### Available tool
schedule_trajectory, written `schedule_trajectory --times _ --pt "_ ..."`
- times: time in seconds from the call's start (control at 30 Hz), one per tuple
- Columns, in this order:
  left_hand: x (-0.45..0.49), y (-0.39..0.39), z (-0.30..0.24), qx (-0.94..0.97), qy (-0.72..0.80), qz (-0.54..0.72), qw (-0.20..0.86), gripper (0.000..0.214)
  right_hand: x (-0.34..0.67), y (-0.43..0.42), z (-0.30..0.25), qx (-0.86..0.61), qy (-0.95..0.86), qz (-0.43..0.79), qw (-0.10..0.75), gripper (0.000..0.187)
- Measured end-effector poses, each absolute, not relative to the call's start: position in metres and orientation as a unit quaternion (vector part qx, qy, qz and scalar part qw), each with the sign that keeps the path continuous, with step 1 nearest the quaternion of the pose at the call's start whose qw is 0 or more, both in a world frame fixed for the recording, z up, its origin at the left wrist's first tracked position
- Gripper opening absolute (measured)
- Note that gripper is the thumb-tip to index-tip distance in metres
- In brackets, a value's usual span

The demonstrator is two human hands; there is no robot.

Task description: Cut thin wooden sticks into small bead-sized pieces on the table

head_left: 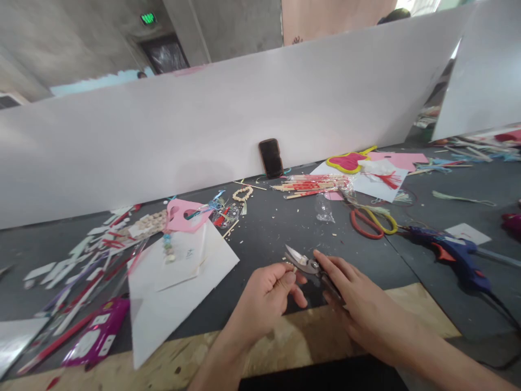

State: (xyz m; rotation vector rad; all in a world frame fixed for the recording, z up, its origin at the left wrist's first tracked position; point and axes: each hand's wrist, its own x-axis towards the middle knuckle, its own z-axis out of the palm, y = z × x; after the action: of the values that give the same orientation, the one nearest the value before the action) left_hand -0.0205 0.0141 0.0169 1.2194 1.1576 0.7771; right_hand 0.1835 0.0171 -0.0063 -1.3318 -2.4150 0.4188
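My right hand [350,288] is closed round the handles of a pair of pruning shears [306,263], whose metal blades point up and left over the dark table. My left hand [271,293] is pinched just left of the blades. Something small and pale shows at its fingertips, too small to name. Tiny pale scraps lie on the table beyond the blades. Further back, a string of pale beads [243,193] forms a loop, next to a bundle of wooden sticks with red wrapping [313,184].
A glue gun [448,252] and scissors with red and yellow handles [372,222] lie at the right. White sheets [146,320] and a purple packet [97,334] lie at the left, near many strips. A phone [271,157] leans against the white partition [195,125].
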Motion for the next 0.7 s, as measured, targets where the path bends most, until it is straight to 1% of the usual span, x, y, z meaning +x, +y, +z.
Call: schedule_trajectory --times 0.4,0.53,0.63,0.7 --pt "-0.019 0.016 0.01 0.523 0.512 0.345 0.587 0.033 0.187 0.017 -0.003 -0.474 -0.854 0.172 0.131 0.06" --pt "-0.022 0.017 0.017 0.511 0.488 0.315 0.633 0.032 0.187 0.017 -0.001 -0.467 -0.858 0.167 0.133 0.062" --pt "-0.024 0.018 0.021 0.489 0.46 0.296 0.679 0.035 0.187 0.016 -0.004 -0.455 -0.861 0.163 0.158 0.063" --pt "-0.024 0.018 0.022 0.485 0.458 0.296 0.684 0.035 0.187 0.016 -0.007 -0.459 -0.858 0.155 0.17 0.065"
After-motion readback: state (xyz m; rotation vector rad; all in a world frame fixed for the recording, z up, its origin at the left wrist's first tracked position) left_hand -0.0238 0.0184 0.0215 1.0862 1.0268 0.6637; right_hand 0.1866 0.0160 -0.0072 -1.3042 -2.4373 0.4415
